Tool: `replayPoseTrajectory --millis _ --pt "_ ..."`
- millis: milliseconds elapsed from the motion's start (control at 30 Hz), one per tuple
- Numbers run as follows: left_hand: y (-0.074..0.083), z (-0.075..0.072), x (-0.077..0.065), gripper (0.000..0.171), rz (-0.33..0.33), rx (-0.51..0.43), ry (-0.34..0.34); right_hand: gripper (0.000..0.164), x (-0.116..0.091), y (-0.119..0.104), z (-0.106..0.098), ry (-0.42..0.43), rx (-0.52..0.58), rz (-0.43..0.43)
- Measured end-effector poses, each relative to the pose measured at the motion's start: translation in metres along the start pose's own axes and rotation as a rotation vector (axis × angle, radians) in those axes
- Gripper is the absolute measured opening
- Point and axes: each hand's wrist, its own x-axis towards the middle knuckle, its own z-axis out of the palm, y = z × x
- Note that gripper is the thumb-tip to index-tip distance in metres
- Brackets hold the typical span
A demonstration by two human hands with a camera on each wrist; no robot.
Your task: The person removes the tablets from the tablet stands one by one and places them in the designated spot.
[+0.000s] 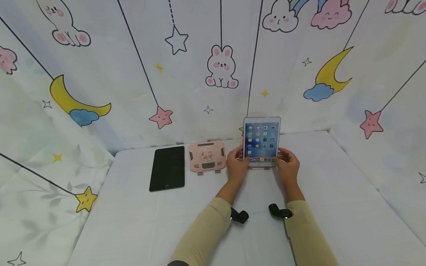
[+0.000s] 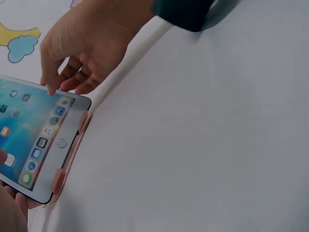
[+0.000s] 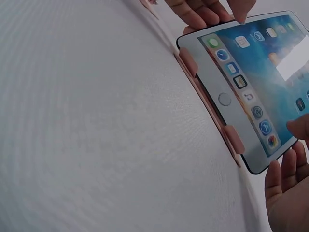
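A white tablet (image 1: 261,140) with a lit screen of app icons leans upright near the back of the table, held by its lower sides. My left hand (image 1: 235,165) pinches its left edge, thumb on the front. At the right edge my right hand (image 1: 288,164) pinches it the same way. Two pink clips (image 3: 235,139) of a pink stand (image 2: 72,157) hook over the tablet's bottom edge. Most of that stand is hidden behind the tablet. In the right wrist view, a bright reflection covers part of the screen (image 3: 270,63).
Left of my hands lies a second pink stand (image 1: 207,156) with grey pads and two clips at its front edge. Further left is a black tablet (image 1: 167,168) with a dark screen. All are on a white-covered table (image 1: 133,229); a printed curtain (image 1: 193,92) hangs behind it.
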Motion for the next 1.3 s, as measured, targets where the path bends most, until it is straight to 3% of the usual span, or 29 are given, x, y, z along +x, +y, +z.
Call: replayPoseTrajectory --millis 167,367,533,733,900,1300 --pt "-0.003 0.006 -0.008 0.044 -0.045 0.011 0.039 0.040 0.001 0.005 -0.003 -0.017 -0.053 0.009" --pt "-0.010 0.010 -0.016 0.041 -0.058 0.056 0.144 0.038 0.001 0.014 -0.003 -0.020 -0.130 0.030" --pt "-0.020 0.011 -0.019 0.040 -0.070 0.090 0.178 0.039 -0.003 0.016 0.000 -0.019 -0.200 0.049" --pt "-0.026 0.009 -0.020 0.041 -0.021 0.100 0.176 0.045 -0.006 0.018 0.005 -0.026 -0.187 0.063" --pt "-0.026 0.008 -0.021 0.041 0.040 0.059 0.177 0.046 -0.006 0.018 0.005 -0.034 -0.154 0.064" --pt "-0.034 0.008 -0.022 0.046 0.088 -0.063 0.122 0.044 -0.005 0.018 -0.011 -0.075 -0.113 -0.006"
